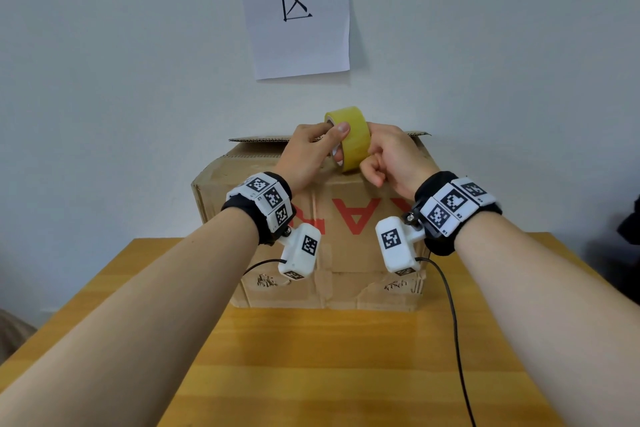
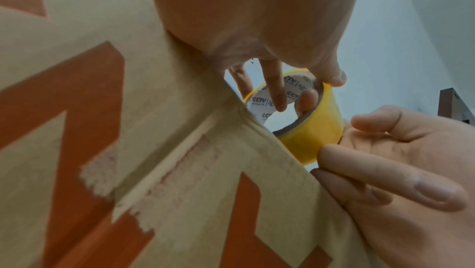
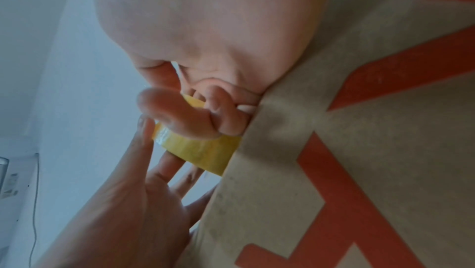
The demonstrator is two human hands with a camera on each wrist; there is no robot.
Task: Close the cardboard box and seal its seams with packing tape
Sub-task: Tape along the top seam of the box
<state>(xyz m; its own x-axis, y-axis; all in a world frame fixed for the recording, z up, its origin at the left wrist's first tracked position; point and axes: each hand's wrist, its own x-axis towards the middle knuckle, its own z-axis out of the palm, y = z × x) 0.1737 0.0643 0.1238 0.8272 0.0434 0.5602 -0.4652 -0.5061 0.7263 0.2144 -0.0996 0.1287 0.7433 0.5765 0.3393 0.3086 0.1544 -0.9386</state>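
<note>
Wooden surface (image 1: 311,357) carrying box (image 1: 346,253); we're gripping tape roll (image 1: 353,139) in left hand (image 1: 304,156), right hand (image 1: 391,159) pinching its rim; free end risking re-sticking, tearing.

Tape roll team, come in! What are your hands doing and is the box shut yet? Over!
Left hand grips tape roll, fingers through core. Right hand pinches its outer band. Cardboard box: back flap still up, no fresh tape visible. Nothing blocking.
</note>
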